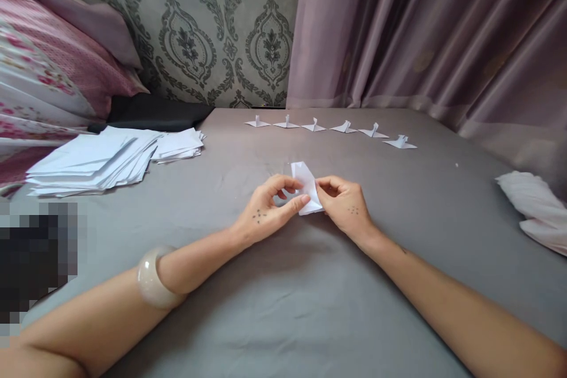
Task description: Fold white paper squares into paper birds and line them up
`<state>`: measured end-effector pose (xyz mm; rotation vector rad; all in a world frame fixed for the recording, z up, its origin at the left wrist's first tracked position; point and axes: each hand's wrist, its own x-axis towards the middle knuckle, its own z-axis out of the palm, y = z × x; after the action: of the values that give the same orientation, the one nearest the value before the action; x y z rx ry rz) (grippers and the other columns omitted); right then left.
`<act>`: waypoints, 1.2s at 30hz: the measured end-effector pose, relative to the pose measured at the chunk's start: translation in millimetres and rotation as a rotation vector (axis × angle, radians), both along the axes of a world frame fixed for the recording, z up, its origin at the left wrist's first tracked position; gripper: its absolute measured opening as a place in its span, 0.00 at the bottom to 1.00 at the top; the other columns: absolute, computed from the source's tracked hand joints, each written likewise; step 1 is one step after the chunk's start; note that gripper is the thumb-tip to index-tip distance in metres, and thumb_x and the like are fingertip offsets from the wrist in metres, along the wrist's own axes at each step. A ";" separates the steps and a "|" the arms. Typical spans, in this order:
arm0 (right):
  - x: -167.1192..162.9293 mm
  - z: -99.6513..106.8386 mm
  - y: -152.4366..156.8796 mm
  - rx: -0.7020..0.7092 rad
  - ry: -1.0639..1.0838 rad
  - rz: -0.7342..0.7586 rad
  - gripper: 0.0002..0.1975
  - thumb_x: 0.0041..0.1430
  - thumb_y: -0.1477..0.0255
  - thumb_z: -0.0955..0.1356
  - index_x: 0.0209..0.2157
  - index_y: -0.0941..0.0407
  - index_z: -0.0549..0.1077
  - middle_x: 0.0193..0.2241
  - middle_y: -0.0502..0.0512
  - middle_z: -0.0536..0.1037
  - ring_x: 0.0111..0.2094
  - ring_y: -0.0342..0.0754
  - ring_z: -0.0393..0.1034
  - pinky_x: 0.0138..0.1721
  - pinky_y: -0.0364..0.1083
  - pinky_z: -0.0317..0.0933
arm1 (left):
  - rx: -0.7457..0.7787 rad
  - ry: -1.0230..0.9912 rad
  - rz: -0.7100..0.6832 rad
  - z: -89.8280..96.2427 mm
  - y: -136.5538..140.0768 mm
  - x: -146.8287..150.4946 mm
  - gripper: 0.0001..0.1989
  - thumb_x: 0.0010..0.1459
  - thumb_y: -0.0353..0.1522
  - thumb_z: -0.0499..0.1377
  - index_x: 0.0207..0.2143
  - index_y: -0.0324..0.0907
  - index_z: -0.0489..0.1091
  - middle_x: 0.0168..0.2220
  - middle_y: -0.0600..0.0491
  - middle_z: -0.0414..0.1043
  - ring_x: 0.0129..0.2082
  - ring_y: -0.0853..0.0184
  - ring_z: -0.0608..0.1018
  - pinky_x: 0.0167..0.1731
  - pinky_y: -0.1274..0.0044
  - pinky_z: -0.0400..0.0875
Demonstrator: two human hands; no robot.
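Note:
A small folded piece of white paper (305, 180) is held between my two hands, just above the grey sheet (287, 307). My left hand (277, 201) grips its left side, the thumb lying across the lower front and the fingers at the upper left edge. On the right edge, my right hand (343, 201) pinches the paper between thumb and curled fingers. The paper has a slanted upper right edge and layered folds along the bottom. Parts of it are covered by my fingers.
Several folded white paper figures (314, 125) stand in a curved row beyond my hands. At left lie a large stack of white paper (84, 159) and a smaller paper stack (177, 146), near black fabric (155, 112). White cloth (531, 204) lies at right; curtains (376, 29) hang behind.

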<state>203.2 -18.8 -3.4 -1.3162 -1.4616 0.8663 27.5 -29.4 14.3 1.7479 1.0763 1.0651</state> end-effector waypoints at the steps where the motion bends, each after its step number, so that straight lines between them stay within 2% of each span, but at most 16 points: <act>1: -1.5 0.3 -1.5 0.029 -0.034 -0.004 0.10 0.52 0.64 0.69 0.28 0.57 0.76 0.24 0.52 0.77 0.25 0.45 0.69 0.29 0.44 0.63 | -0.006 -0.010 0.001 -1.3 0.1 0.4 0.16 0.53 0.41 0.63 0.40 0.41 0.71 0.41 0.48 0.72 0.42 0.64 0.72 0.43 0.71 0.66; 5: -8.0 3.7 -9.4 0.135 -0.176 0.017 0.09 0.54 0.64 0.69 0.26 0.55 0.74 0.23 0.51 0.76 0.24 0.44 0.68 0.28 0.44 0.62 | -0.067 -0.084 0.028 -4.6 1.2 1.2 0.20 0.48 0.40 0.67 0.40 0.40 0.67 0.42 0.49 0.70 0.44 0.63 0.72 0.43 0.72 0.68; 8: -10.7 4.9 -13.1 0.231 -0.241 0.049 0.07 0.55 0.66 0.68 0.27 0.54 0.73 0.23 0.50 0.75 0.25 0.44 0.68 0.29 0.44 0.62 | -0.140 -0.123 0.066 -2.2 0.8 2.6 0.17 0.48 0.40 0.67 0.34 0.40 0.66 0.36 0.52 0.69 0.35 0.68 0.73 0.35 0.76 0.68; 10: -10.7 4.5 -12.8 0.260 -0.249 0.034 0.08 0.55 0.65 0.68 0.27 0.54 0.73 0.24 0.51 0.75 0.24 0.43 0.67 0.29 0.44 0.62 | -0.179 -0.138 0.091 -0.2 0.9 3.2 0.15 0.51 0.40 0.64 0.30 0.40 0.65 0.31 0.54 0.68 0.27 0.72 0.70 0.27 0.79 0.64; 12: -8.8 3.5 -10.0 0.225 -0.224 -0.005 0.10 0.56 0.62 0.68 0.27 0.54 0.72 0.24 0.51 0.75 0.24 0.43 0.67 0.29 0.44 0.62 | -0.188 -0.155 0.129 -0.3 2.5 2.8 0.14 0.52 0.40 0.62 0.27 0.40 0.65 0.26 0.56 0.66 0.23 0.74 0.67 0.24 0.80 0.60; 15: -2.4 1.6 -3.1 0.118 -0.142 -0.061 0.11 0.55 0.61 0.68 0.31 0.54 0.72 0.26 0.52 0.77 0.25 0.45 0.69 0.29 0.45 0.63 | -0.198 -0.175 0.205 -5.7 7.6 -0.9 0.12 0.51 0.38 0.62 0.27 0.40 0.63 0.25 0.56 0.66 0.24 0.73 0.68 0.26 0.80 0.61; 17: 3.0 0.9 1.5 0.061 -0.091 -0.068 0.11 0.54 0.63 0.69 0.36 0.55 0.71 0.28 0.53 0.78 0.27 0.46 0.71 0.31 0.46 0.64 | -0.231 -0.171 0.241 -11.0 11.0 -4.9 0.11 0.51 0.36 0.62 0.33 0.40 0.63 0.27 0.56 0.68 0.26 0.72 0.70 0.27 0.79 0.63; 20: 10.1 1.0 6.1 -0.004 -0.088 -0.049 0.14 0.54 0.66 0.68 0.42 0.54 0.68 0.28 0.53 0.79 0.26 0.46 0.71 0.31 0.47 0.63 | -0.237 -0.101 0.254 -15.4 13.1 -10.7 0.19 0.52 0.33 0.60 0.46 0.43 0.60 0.29 0.56 0.71 0.26 0.70 0.72 0.27 0.79 0.63; 24: 15.5 0.5 10.4 0.004 -0.156 -0.050 0.07 0.53 0.70 0.66 0.36 0.54 0.68 0.26 0.50 0.77 0.25 0.45 0.68 0.29 0.45 0.60 | -0.170 0.061 0.247 -10.4 9.7 -13.5 0.29 0.54 0.31 0.56 0.58 0.46 0.53 0.28 0.57 0.71 0.25 0.70 0.70 0.30 0.77 0.62; 27: 17.3 -1.4 13.8 0.027 -0.254 -0.015 0.04 0.53 0.73 0.64 0.31 0.54 0.71 0.26 0.51 0.76 0.26 0.45 0.68 0.31 0.46 0.60 | -0.125 0.124 0.244 -7.1 8.0 -12.3 0.33 0.53 0.30 0.56 0.62 0.46 0.51 0.26 0.58 0.70 0.24 0.70 0.70 0.32 0.76 0.62; 29: 17.5 -2.8 15.3 0.050 -0.337 0.009 0.09 0.55 0.74 0.62 0.34 0.54 0.74 0.31 0.52 0.78 0.29 0.46 0.69 0.35 0.47 0.62 | -0.078 0.172 0.230 -7.9 8.5 -11.3 0.26 0.53 0.29 0.56 0.56 0.46 0.63 0.25 0.57 0.70 0.24 0.69 0.69 0.32 0.76 0.62; 31: 17.4 -4.6 16.0 0.097 -0.428 0.040 0.14 0.56 0.75 0.61 0.39 0.55 0.75 0.37 0.55 0.78 0.33 0.47 0.70 0.40 0.49 0.63 | -0.035 0.233 0.205 -9.6 9.3 -10.4 0.13 0.53 0.29 0.55 0.42 0.44 0.73 0.25 0.55 0.70 0.24 0.69 0.68 0.31 0.75 0.61; 32: 17.3 -5.7 16.0 0.123 -0.477 0.061 0.15 0.56 0.77 0.61 0.41 0.55 0.75 0.41 0.56 0.78 0.35 0.47 0.71 0.42 0.49 0.64 | -0.019 0.259 0.196 -10.2 9.5 -9.9 0.10 0.52 0.29 0.55 0.35 0.43 0.75 0.25 0.54 0.70 0.24 0.68 0.68 0.31 0.75 0.61; 34: 17.5 -8.3 16.1 0.164 -0.571 0.082 0.18 0.54 0.79 0.60 0.42 0.56 0.76 0.46 0.59 0.75 0.41 0.50 0.70 0.45 0.50 0.64 | 0.013 0.302 0.180 -10.6 9.3 -9.0 0.09 0.50 0.27 0.55 0.31 0.42 0.75 0.26 0.53 0.71 0.25 0.67 0.69 0.31 0.74 0.61; 36: 18.4 -10.9 16.3 0.184 -0.647 0.074 0.19 0.53 0.79 0.61 0.42 0.56 0.77 0.48 0.61 0.73 0.46 0.53 0.68 0.47 0.52 0.64 | 0.059 0.370 0.162 -10.9 8.7 -8.6 0.12 0.49 0.25 0.54 0.34 0.42 0.74 0.28 0.51 0.71 0.26 0.65 0.70 0.32 0.74 0.62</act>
<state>221.6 -2.5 -14.3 -1.4794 -2.0404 0.3369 18.9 -20.7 3.4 1.9820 1.4461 0.8948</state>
